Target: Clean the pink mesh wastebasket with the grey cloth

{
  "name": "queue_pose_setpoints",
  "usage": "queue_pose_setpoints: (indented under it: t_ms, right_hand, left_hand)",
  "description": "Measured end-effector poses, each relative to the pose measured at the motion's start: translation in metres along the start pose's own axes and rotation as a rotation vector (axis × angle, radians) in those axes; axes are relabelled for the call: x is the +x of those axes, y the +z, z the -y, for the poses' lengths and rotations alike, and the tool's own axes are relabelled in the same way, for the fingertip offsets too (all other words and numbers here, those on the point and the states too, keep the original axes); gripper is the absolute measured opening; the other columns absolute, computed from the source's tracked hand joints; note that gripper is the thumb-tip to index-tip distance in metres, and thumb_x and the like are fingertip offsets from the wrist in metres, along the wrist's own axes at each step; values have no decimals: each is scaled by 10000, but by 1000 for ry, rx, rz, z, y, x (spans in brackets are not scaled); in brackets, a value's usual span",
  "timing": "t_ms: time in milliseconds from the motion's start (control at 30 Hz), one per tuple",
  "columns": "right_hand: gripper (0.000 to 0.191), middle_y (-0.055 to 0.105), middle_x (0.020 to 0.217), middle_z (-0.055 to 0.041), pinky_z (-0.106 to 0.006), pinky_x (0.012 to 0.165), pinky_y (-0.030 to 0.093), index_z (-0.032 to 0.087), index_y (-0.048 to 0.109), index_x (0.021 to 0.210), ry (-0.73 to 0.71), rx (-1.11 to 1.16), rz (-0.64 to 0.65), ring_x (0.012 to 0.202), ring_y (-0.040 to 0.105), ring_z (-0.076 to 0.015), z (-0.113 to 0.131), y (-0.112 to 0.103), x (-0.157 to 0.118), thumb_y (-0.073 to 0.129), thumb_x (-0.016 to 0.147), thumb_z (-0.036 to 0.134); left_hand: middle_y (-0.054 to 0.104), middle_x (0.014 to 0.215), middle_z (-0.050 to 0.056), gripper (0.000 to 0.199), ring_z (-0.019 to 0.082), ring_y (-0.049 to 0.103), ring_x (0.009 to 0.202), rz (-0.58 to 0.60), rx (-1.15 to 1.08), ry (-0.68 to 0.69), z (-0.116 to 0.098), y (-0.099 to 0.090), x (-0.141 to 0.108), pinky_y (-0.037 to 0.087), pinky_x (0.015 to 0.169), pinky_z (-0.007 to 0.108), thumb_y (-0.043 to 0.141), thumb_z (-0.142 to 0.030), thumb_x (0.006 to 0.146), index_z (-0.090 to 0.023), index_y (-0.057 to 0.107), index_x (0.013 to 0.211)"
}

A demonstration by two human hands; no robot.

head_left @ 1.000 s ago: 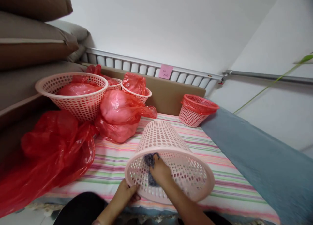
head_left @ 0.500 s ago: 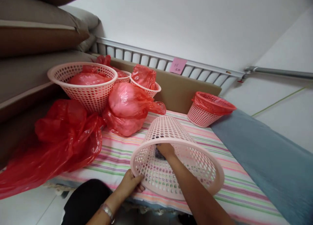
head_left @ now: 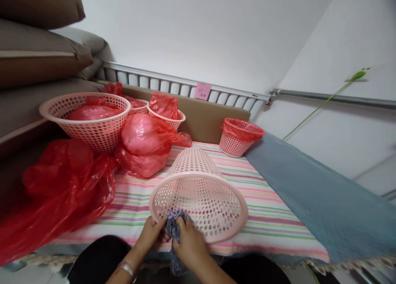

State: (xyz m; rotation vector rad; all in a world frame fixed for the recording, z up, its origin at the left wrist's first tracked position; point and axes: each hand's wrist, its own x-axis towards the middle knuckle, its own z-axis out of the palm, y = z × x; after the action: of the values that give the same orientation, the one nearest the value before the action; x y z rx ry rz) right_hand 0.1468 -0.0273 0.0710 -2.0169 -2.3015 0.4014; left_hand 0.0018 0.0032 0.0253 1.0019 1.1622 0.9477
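Lying on its side, mouth toward six o'clock, narrow base toward twelve: a pale-pink, tapered, perforated plastic basket (head_left: 198, 193) on a striped white fabric cover (head_left: 269, 222). Pinching its rim near seven o'clock with the left hand (head_left: 151, 232); clutching a crumpled grey-and-lilac fabric cloth (head_left: 177, 261) over that same edge with the right hand (head_left: 191, 240), fingers closed round it. Stretching off at twelve to one o'clock from both, long axis almost straight ahead. Nearer hand? Too close to call.

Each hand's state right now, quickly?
Left hand: closed, holding the tipped pink basket by its rim.
Right hand: closed, holding the dark cloth.
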Motion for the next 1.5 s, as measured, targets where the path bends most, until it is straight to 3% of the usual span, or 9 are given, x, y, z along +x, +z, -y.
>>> queue_pose_setpoints:
  t_ms: [167,367,600,767,867,967,1067,1300,1500]
  right_hand:
    - [430,590,1044,-77,-341,786,435,261,476,1135,-27,55,-34,937,599,-250,-8,-6,10,525,708,269]
    - [465,597,1079,-109,-341,780,436,222,472,1198,39,-40,-125,953,592,-258,-15,-7,60,520,741,289]
    - [392,580,1222,-75,-389,1009,303,254,536,1212,110,-38,-249,1218,431,-256,-40,-34,141,365,892,401]
    - [413,597,1201,-67,-372,1019,295,248,548,1209,133,-20,-238,1230,432,-242,-49,-35,157,337,898,418]
    - [413,586,1212,-93,-360,990,325,225,536,1210,136,-13,-205,1208,456,-241,-47,-35,152,364,882,407]
    - [456,604,1153,-132,-369,858,423,189,490,1237,176,-2,-144,1047,573,-262,-38,-31,134,468,810,349]
    - [496,623,1052,-132,-363,729,462,186,463,1230,193,8,-107,877,628,-262,-20,-17,96,507,755,325]
    - [438,589,1067,-89,-344,803,434,252,483,1135,11,77,-66,971,584,-256,4,15,-6,525,698,240]
    - [329,614,1017,-45,-286,787,418,252,485,1032,40,200,-127,941,588,-215,-5,-1,-2,527,706,248]
  left_hand:
    - [563,359,22,531,158,527,349,-72,43,95,-9,-3,-4,393,390,249,563,-648,686,-151,589,498]
    - [683,654,31,327,228,613,710,-147,50,230,-16,-18,-4,455,632,269,607,-476,732,-156,668,712]
    - [693,673,38,296,226,618,720,-124,60,211,-18,-16,-5,453,617,260,600,-438,745,-150,665,727]
    - [704,651,44,341,195,631,606,-80,49,119,-13,-9,-9,461,519,247,624,-476,715,-146,650,793]
    - [582,378,18,437,149,513,318,-42,61,32,-4,-2,-10,358,336,228,572,-562,723,-132,618,666]
    - [549,322,12,503,146,510,279,-45,70,12,4,2,-8,360,317,217,521,-624,723,-133,598,650]
    - [553,319,0,516,158,541,293,-50,78,19,7,1,-6,383,320,215,531,-639,706,-130,605,728]
    - [607,379,14,514,151,542,298,-25,72,34,8,-1,-5,374,317,216,527,-652,703,-147,584,782]
    - [663,451,52,573,191,589,346,-28,53,31,10,-3,-1,444,355,264,507,-683,700,-138,580,861]
